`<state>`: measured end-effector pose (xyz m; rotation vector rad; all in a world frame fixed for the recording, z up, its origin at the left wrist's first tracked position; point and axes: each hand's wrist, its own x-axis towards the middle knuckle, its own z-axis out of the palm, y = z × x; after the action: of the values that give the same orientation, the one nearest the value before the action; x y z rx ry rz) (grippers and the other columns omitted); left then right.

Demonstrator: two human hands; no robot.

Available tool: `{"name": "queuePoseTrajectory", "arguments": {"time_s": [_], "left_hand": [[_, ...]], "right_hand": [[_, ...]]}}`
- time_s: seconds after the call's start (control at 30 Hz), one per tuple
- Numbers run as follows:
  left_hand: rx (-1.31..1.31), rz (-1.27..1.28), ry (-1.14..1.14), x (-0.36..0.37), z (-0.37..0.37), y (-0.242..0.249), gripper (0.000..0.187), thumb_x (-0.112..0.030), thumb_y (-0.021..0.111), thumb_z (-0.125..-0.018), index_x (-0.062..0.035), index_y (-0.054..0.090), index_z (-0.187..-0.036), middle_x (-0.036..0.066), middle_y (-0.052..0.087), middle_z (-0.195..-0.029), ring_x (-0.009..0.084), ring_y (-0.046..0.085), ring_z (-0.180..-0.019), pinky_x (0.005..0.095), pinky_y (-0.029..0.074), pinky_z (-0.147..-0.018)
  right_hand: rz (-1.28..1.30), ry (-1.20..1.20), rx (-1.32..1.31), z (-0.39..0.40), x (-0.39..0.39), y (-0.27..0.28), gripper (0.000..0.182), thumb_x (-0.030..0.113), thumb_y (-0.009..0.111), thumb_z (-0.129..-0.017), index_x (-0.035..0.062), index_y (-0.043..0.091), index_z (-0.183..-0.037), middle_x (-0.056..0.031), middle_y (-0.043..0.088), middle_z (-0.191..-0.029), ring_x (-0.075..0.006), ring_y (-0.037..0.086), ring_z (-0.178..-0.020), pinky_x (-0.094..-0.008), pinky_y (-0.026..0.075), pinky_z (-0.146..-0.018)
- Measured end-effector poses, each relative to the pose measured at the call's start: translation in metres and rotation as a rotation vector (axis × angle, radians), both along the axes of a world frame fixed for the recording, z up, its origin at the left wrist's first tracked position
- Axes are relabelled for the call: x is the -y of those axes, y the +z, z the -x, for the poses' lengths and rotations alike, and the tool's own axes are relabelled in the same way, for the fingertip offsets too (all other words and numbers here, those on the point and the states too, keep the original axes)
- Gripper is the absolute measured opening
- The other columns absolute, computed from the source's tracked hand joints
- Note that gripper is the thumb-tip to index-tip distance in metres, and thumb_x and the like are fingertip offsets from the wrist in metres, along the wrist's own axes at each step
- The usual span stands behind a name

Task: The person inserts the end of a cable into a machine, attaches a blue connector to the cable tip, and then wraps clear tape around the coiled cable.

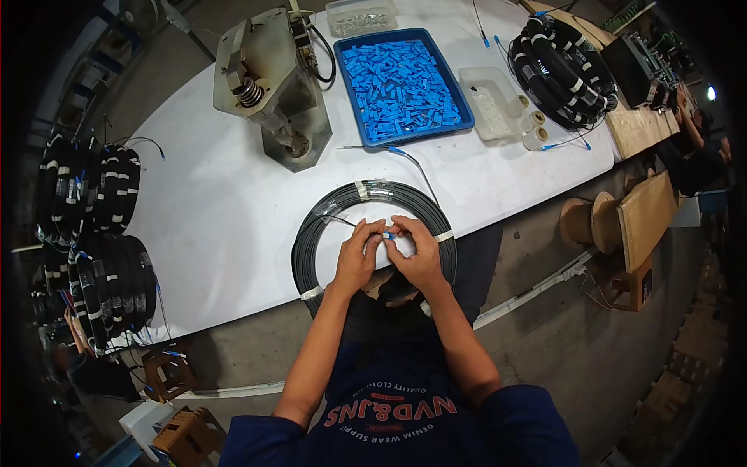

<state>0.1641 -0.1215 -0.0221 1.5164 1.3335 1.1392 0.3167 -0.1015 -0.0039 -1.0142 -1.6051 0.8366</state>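
Both hands meet above the middle of a coil of black cable [307, 257], which lies at the table's front edge. My left hand [359, 253] pinches the end of the black cable close to a small blue and white connector [388, 235]. Around the connector's other side, the fingers of my right hand [415, 251] are closed. Clear wrap and white tape bind the coil. Its other cable end, with a blue connector [395, 150], rests on the table beyond the coil.
A blue tray [469, 117] of blue parts stands ahead, with a metal press [272, 93] to its left. Clear bins [490, 105] and tape rolls [535, 138] are at right. Cable coils [560, 70] sit back right, others [117, 288] at left. People's arms show at both sides.
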Motion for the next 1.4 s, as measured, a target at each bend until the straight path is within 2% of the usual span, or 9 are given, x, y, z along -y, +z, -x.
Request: {"name": "queuePoseTrajectory", "arguments": {"time_s": [0.17,0.5,0.57,0.77,1.0,1.3,1.37,1.4], "left_hand": [[0.018,0.026,-0.031,-0.0008,-0.0001,0.0020,0.018,0.000,0.049,-0.099,-0.0024,0.061,-0.112,0.012,0.072,-0.110,0.0345,0.062,-0.122,0.0499,0.032,-0.117],[0.012,0.040,-0.042,-0.0019,0.0001,0.0033,0.019,-0.001,0.048,-0.100,-0.0034,0.062,-0.112,0.011,0.072,-0.110,0.0337,0.060,-0.124,0.0502,0.032,-0.117],[-0.016,0.038,-0.041,-0.0025,-0.0002,0.0052,0.020,-0.002,0.049,-0.099,-0.0040,0.064,-0.111,0.011,0.072,-0.109,0.0336,0.062,-0.121,0.0504,0.032,-0.116],[-0.031,-0.004,-0.006,-0.0011,-0.0017,0.0009,0.021,-0.002,0.049,-0.098,-0.0047,0.066,-0.110,0.012,0.072,-0.107,0.0330,0.065,-0.113,0.0498,0.036,-0.113],[-0.015,-0.002,0.002,-0.0009,-0.0016,-0.0017,0.020,-0.001,0.049,-0.099,-0.0039,0.066,-0.110,0.012,0.072,-0.107,0.0335,0.065,-0.114,0.0500,0.036,-0.113],[0.060,0.028,-0.002,-0.0006,-0.0017,-0.0008,0.019,0.000,0.048,-0.100,-0.0026,0.064,-0.110,0.011,0.073,-0.106,0.0320,0.062,-0.123,0.0489,0.033,-0.116],[0.102,0.012,-0.006,-0.0011,-0.0011,-0.0019,0.019,-0.003,0.048,-0.102,-0.0031,0.064,-0.111,0.009,0.073,-0.106,0.0309,0.061,-0.124,0.0476,0.031,-0.117],[0.102,0.011,-0.005,-0.0008,-0.0004,-0.0035,0.019,-0.003,0.048,-0.102,-0.0031,0.064,-0.111,0.009,0.073,-0.106,0.0309,0.061,-0.124,0.0476,0.031,-0.117]], "right_hand": [[-0.008,-0.006,0.024,-0.0003,0.0007,-0.0006,0.042,-0.005,0.073,-0.078,0.0004,0.063,-0.119,-0.0135,0.067,-0.095,-0.0251,0.066,-0.084,-0.0327,0.054,-0.075],[-0.082,-0.014,0.004,0.0003,0.0019,-0.0035,0.042,-0.005,0.072,-0.079,-0.0009,0.062,-0.119,-0.0147,0.068,-0.098,-0.0260,0.067,-0.084,-0.0333,0.055,-0.074],[-0.048,0.014,0.041,-0.0013,0.0018,-0.0058,0.044,-0.005,0.074,-0.077,-0.0025,0.062,-0.119,-0.0141,0.069,-0.100,-0.0215,0.069,-0.086,-0.0311,0.056,-0.079],[-0.048,0.023,0.036,-0.0019,0.0027,-0.0095,0.045,-0.007,0.073,-0.076,-0.0025,0.061,-0.120,-0.0143,0.069,-0.101,-0.0217,0.069,-0.087,-0.0312,0.056,-0.079],[-0.066,0.015,0.036,-0.0017,0.0035,-0.0082,0.044,-0.007,0.073,-0.077,-0.0033,0.061,-0.119,-0.0149,0.070,-0.101,-0.0217,0.070,-0.087,-0.0312,0.056,-0.079],[-0.051,0.002,0.005,0.0001,0.0054,-0.0059,0.042,-0.005,0.076,-0.078,-0.0046,0.062,-0.118,-0.0152,0.072,-0.103,-0.0191,0.071,-0.087,-0.0291,0.058,-0.080],[-0.082,0.004,-0.022,0.0010,0.0052,-0.0058,0.041,-0.007,0.074,-0.078,-0.0014,0.063,-0.117,-0.0157,0.071,-0.101,-0.0244,0.071,-0.087,-0.0319,0.057,-0.076],[-0.083,0.005,-0.023,0.0013,0.0051,-0.0061,0.041,-0.007,0.074,-0.078,-0.0014,0.063,-0.117,-0.0157,0.071,-0.101,-0.0244,0.071,-0.087,-0.0319,0.057,-0.076]]}}
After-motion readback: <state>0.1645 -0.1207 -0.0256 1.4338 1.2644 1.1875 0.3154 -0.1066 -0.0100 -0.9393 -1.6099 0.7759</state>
